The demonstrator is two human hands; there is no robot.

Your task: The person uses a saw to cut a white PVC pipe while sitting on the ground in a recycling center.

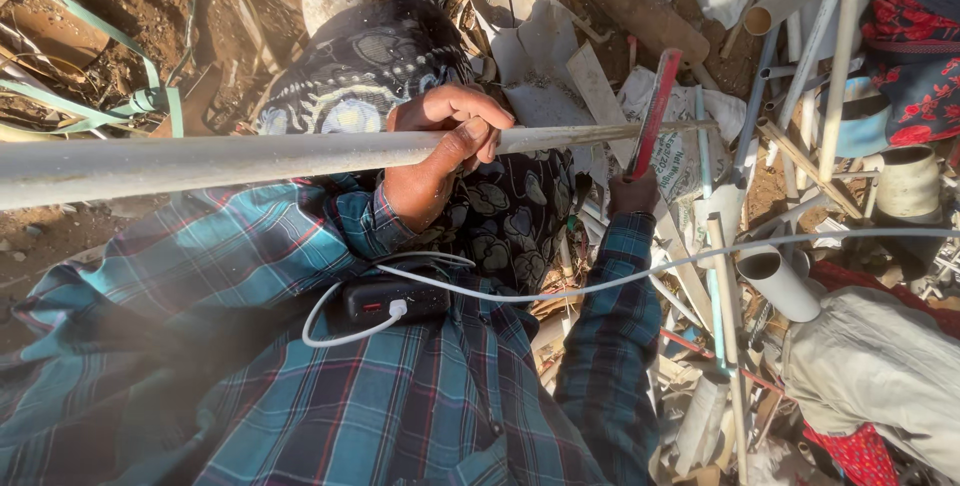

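While the long grey pipe [250, 161] is clasped by the left hand [450, 131] at frame centre, the red-handled saw [655, 111], gripped in the right hand [633, 193], should be stroked squarely.

A long pipe [250, 158] runs across the person's lap, gripped from above by the left hand [452, 126]. To its right, the right hand [634, 192] holds a hacksaw [654, 111] across the pipe's end, with a heap of cut pipes [800, 96] beyond on the ground.

One head-worn camera looks steeply down, close over the person's chest, onto both hands and the littered ground.
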